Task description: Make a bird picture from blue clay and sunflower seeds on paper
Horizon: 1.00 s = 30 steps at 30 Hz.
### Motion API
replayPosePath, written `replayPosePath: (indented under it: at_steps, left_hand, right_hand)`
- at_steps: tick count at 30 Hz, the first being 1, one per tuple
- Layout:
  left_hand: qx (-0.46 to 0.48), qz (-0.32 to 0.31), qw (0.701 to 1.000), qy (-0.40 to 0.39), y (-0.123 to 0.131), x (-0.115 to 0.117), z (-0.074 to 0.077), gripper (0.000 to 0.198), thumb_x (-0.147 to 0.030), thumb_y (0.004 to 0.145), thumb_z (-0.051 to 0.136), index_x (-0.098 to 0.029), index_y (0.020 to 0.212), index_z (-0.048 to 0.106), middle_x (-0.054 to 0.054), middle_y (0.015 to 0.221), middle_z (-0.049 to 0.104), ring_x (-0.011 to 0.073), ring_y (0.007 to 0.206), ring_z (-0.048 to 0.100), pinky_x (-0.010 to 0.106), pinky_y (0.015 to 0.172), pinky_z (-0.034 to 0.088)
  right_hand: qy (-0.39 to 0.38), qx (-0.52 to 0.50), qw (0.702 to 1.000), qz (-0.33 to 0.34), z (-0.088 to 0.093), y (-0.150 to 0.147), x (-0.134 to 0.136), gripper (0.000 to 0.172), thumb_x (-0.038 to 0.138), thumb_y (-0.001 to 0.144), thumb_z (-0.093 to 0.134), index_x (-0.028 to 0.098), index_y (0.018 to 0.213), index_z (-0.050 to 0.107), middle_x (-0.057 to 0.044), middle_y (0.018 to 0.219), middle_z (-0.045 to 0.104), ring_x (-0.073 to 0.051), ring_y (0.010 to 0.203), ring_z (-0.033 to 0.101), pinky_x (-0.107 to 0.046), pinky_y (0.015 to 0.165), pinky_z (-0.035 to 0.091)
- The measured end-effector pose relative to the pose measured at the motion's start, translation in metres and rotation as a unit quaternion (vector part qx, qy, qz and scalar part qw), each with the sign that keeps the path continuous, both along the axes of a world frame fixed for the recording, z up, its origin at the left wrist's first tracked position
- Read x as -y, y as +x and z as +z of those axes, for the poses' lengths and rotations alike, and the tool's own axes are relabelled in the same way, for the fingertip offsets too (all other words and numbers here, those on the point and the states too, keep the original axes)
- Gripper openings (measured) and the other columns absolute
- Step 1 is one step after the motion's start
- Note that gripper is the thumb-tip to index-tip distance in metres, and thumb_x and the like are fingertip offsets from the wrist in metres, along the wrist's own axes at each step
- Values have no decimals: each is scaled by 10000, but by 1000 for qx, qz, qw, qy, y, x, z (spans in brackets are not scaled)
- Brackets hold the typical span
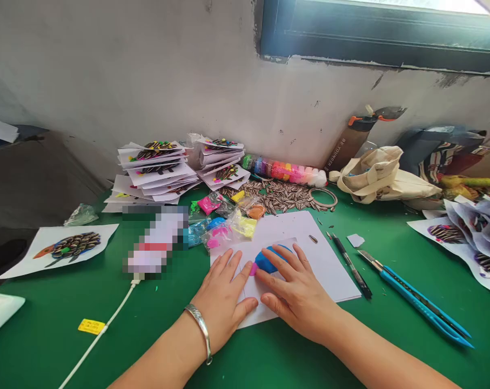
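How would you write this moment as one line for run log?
left hand: open, at pink piece | right hand: open, over blue piece | beneath pieces: white paper | beside paper: black pen

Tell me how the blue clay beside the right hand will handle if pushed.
The blue clay is probably soft and would dent, judging by its smooth, spread-out shape. Lying flat on white paper, it seems unlikely to roll. The small pink clay at its edge might smear or shift with it.
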<state>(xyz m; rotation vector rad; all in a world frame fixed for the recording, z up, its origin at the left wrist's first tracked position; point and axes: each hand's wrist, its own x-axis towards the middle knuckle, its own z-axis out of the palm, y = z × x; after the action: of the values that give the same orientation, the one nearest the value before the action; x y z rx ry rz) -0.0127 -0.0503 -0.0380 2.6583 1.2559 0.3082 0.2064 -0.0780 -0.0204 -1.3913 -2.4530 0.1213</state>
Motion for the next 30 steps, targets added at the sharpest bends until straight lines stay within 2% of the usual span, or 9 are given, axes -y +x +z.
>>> replayPosePath:
  at_steps: [4, 7, 10, 12, 15, 20, 25, 27, 30]
  left_hand:
    - [-5, -5, 1000, 15, -1, -1, -1, 564, -433, 901, 504, -265, 1425, 380, 107, 1507, 350, 340, 1397, 244, 546, 1081, 326]
    - [-4, -10, 1000, 24, -2, -3, -4, 562, -435, 906, 488, -271, 1431, 370, 104, 1511, 344, 350, 1394, 247, 546, 1073, 335]
    - [4, -16, 999, 38, -4, -4, -7, 563, -439, 923, 447, -269, 1448, 336, 96, 1519, 331, 338, 1402, 230, 531, 1081, 331]
    - [7, -16, 999, 45, -4, -4, -9, 561, -444, 928, 432, -261, 1449, 334, 93, 1518, 333, 330, 1405, 224, 521, 1089, 323]
    - [7, -18, 998, 51, -5, -4, -10, 555, -452, 930, 423, -255, 1443, 347, 93, 1514, 341, 326, 1404, 227, 508, 1097, 314]
    - [0, -16, 999, 44, -4, -3, -8, 558, -442, 928, 440, -249, 1443, 347, 94, 1520, 330, 317, 1408, 221, 493, 1105, 303]
    - [-8, -10, 1000, 28, -2, -1, -7, 578, -437, 914, 474, -240, 1442, 345, 100, 1520, 329, 318, 1415, 201, 509, 1109, 287]
    - [-6, -7, 1000, 21, -2, -1, -7, 581, -439, 909, 482, -235, 1438, 353, 104, 1521, 328, 320, 1417, 194, 512, 1110, 284]
    - [5, -3, 1000, 10, -1, -1, -8, 577, -436, 905, 490, -236, 1431, 364, 101, 1521, 328, 320, 1418, 193, 510, 1116, 271]
  right_hand:
    - [10, -25, 1000, -4, 3, -2, -2, 349, 421, 920, 496, 318, 1244, 577, -46, 1398, 492, -321, 1299, 371, -649, 1071, 195]
    - [39, -68, 996, -36, 6, 11, -11, 291, 347, 913, 519, 284, 1179, 619, -64, 1344, 541, -287, 1234, 453, -574, 1064, 281]
    - [61, -125, 982, -129, 7, 41, -23, 264, 234, 912, 489, 213, 1125, 642, -88, 1121, 665, -232, 1027, 587, -424, 925, 453]
    - [43, -133, 966, -218, 5, 64, -30, 261, 212, 915, 464, 189, 1091, 655, -85, 1045, 681, -220, 949, 611, -371, 838, 488]
    - [14, -74, 954, -291, 0, 86, -36, 268, 221, 911, 461, 160, 1083, 658, -91, 983, 674, -233, 874, 617, -364, 775, 482]
    - [-2, 16, 956, -291, -10, 86, -47, 247, 199, 911, 446, 158, 957, 685, -97, 894, 639, -243, 864, 588, -342, 754, 450]
    - [8, 19, 952, -305, -19, 85, -50, 193, 191, 904, 453, 162, 887, 643, -96, 884, 599, -233, 818, 563, -332, 723, 436]
    - [17, -1, 950, -311, -15, 82, -47, 173, 197, 911, 442, 160, 901, 610, -98, 893, 593, -232, 816, 557, -330, 712, 433]
    - [21, -78, 949, -304, 4, 67, -39, 160, 220, 935, 413, 179, 969, 564, -71, 881, 608, -197, 729, 549, -307, 659, 427]
